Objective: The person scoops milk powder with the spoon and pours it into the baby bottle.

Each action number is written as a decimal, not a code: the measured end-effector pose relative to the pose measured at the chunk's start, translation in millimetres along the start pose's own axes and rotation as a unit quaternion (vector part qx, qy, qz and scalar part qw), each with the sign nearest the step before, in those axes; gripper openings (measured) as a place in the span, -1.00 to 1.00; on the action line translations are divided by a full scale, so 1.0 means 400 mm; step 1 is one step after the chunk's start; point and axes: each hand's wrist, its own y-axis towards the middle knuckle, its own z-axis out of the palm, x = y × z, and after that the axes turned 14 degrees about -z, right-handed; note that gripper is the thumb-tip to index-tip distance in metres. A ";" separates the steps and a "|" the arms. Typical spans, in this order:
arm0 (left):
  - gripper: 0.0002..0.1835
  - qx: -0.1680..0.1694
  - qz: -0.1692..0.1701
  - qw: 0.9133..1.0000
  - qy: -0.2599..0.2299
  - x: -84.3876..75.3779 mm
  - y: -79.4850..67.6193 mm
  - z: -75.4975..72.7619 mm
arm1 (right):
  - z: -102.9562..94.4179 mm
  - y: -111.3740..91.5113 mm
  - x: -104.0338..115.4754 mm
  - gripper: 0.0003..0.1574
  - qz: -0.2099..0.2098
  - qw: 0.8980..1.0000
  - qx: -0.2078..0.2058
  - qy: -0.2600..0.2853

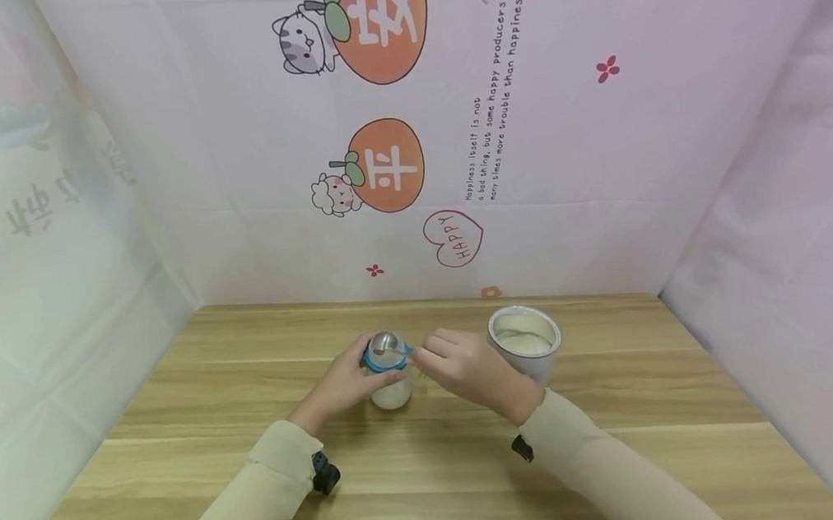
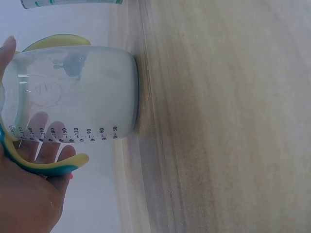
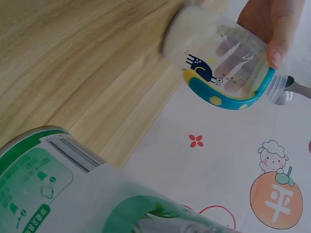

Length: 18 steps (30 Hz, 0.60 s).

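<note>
My left hand (image 1: 342,389) grips a clear baby bottle (image 1: 391,397) near its top, by the blue-and-yellow handle ring. The bottle stands upright on the table with whitish contents in its lower part. Measuring marks run up its side in the left wrist view, where a curved handle (image 2: 48,168) shows beside the fingers. My right hand (image 1: 465,369) pinches the handle of a metal spoon (image 1: 385,343). The spoon's bowl is over the bottle's open mouth; in the right wrist view the spoon (image 3: 297,88) is right at the neck.
An open tin (image 1: 493,344) with pale powder inside stands to the right, partly behind my right hand. Its green-and-white side (image 3: 43,179) fills the lower left of the right wrist view. The wooden table (image 1: 624,423) meets printed cloth walls (image 1: 567,197) at the back and sides.
</note>
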 end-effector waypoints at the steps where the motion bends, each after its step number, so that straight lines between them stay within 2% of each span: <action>1: -0.23 0.000 0.000 1.000 -0.001 -0.001 0.000 -0.001 | 0.000 0.001 0.000 -0.89 0.001 1.000 -0.002 -0.001; 10: -0.24 -0.001 -0.004 1.000 -0.012 -0.007 -0.006 0.003 | -0.004 0.005 -0.002 -0.87 0.014 1.000 -0.009 0.006; 15: -0.26 0.007 -0.003 1.000 -0.019 -0.026 -0.014 0.003 | -0.004 0.005 -0.004 -0.87 0.044 0.999 -0.022 0.020; 18: -0.28 0.013 0.000 1.000 -0.023 -0.033 -0.017 0.001 | -0.001 0.003 -0.007 -0.75 0.066 0.996 -0.038 0.035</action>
